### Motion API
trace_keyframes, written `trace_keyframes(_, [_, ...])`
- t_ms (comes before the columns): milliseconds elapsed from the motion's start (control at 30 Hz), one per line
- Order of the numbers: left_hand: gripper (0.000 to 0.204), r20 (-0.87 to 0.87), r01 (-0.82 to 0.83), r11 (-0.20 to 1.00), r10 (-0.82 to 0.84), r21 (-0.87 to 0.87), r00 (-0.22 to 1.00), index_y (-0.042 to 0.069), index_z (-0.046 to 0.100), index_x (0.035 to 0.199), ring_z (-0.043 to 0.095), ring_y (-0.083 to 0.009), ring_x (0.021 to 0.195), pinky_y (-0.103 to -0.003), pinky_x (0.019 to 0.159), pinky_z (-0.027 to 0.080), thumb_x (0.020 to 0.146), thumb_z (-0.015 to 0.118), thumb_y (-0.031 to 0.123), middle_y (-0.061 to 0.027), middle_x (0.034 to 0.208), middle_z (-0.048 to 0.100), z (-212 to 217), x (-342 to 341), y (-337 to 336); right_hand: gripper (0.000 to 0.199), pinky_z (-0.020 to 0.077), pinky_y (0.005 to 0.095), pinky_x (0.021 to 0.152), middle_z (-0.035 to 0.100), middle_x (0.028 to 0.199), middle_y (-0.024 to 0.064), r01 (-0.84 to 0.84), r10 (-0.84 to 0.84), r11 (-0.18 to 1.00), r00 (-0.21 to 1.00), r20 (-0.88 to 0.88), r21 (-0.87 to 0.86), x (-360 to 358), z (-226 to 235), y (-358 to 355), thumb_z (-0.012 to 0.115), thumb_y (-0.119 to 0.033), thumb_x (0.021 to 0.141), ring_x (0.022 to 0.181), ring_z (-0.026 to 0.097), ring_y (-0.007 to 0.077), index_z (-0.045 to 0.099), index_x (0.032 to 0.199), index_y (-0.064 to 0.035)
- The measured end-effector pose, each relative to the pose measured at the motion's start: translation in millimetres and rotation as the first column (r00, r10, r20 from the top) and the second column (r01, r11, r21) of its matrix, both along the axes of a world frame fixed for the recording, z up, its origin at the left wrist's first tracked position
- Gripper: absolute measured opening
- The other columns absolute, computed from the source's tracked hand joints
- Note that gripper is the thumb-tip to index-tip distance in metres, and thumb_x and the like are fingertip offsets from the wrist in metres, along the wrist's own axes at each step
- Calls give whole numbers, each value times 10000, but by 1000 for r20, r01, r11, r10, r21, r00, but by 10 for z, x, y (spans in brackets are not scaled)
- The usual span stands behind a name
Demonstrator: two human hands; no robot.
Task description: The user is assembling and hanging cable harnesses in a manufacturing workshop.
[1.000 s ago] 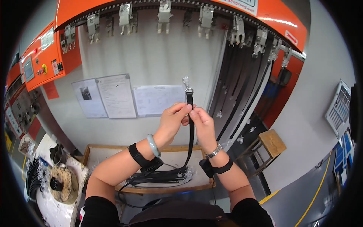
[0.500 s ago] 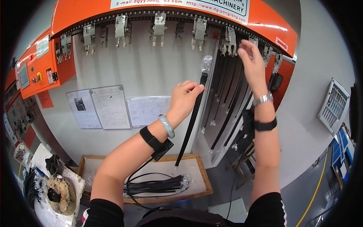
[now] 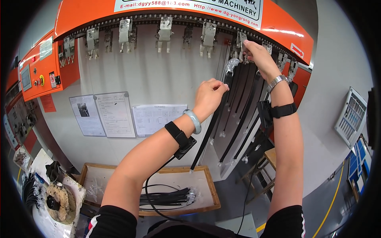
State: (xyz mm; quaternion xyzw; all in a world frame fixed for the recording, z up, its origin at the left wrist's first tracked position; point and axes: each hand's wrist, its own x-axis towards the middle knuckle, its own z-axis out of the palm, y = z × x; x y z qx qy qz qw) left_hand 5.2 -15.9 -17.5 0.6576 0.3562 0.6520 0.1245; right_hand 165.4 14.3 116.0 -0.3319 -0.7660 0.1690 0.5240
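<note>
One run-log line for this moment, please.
left hand: pinching black strap | right hand: at metal clip, grip unclear | strap: slanting, upper end near clip

Across the curved orange metal housing (image 3: 279, 29) overhead runs a large white rectangular label (image 3: 188, 7), with bold black lettering in a black frame above a red line giving an e-mail and web address. To its right sits a small white sign with a red arrow (image 3: 297, 50). The orange metal control box (image 3: 68, 81) carries a white printed sheet (image 3: 45, 47) and a small red-and-white sticker (image 3: 52, 79). Three white paper sheets (image 3: 115, 115), one with a dark photo, hang on the pale grey panel (image 3: 107, 75); their print is too small to read.
</note>
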Motion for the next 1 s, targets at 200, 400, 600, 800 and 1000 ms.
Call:
trace_keyframes(200, [213, -33, 21, 1000, -21, -4, 999, 32, 682, 777, 506, -175, 719, -282, 668, 389, 786, 591, 224, -67, 766, 553, 126, 78, 70, 392, 372, 255, 813, 583, 961, -24, -64, 63, 997, 997, -36, -36, 27, -27, -28, 476, -393, 895, 898, 494, 83, 597, 1059, -59])
trace_keyframes(400, [202, 44, 161, 987, -162, 17, 986, 17, 666, 727, 522, -210, 676, -310, 631, 403, 772, 587, 197, -84, 764, 567, 152, 116, 159, 417, 368, 245, 845, 555, 1047, -8, -178, 181, 983, 982, 61, -56, 123, -36, -7, 530, -320, 877, 928, 490, 84, 514, 1192, -48])
trace_keyframes(600, [207, 38, 194, 981, -193, -26, 981, 2, 658, 722, 522, -195, 690, -299, 648, 402, 788, 575, 179, -80, 785, 565, 232, 119, 135, 533, 347, 283, 942, 530, 1147, 63, -269, 274, 962, 953, 127, -54, 136, -56, -43, 618, -163, 805, 1049, 480, 130, 419, 1270, 6])
trace_keyframes(800, [208, 92, 290, 944, -278, -160, 956, -16, 655, 796, 538, -127, 877, -249, 847, 377, 832, 565, 168, -42, 851, 604, 218, 127, 130, 471, 394, 295, 906, 546, 1117, 95, -295, 292, 955, 951, 105, 15, 152, -92, -10, 618, -84, 784, 1024, 512, 166, 445, 1207, 29])
trace_keyframes(1000, [197, 182, 360, 914, -328, -189, 927, 22, 667, 829, 531, -110, 880, -246, 858, 373, 847, 568, 190, -32, 865, 630, 189, 91, 200, 447, 398, 306, 912, 550, 1111, 112, -216, 207, 973, 972, 108, 86, 67, -140, 93, 621, -52, 773, 1020, 522, 187, 444, 1176, 21])
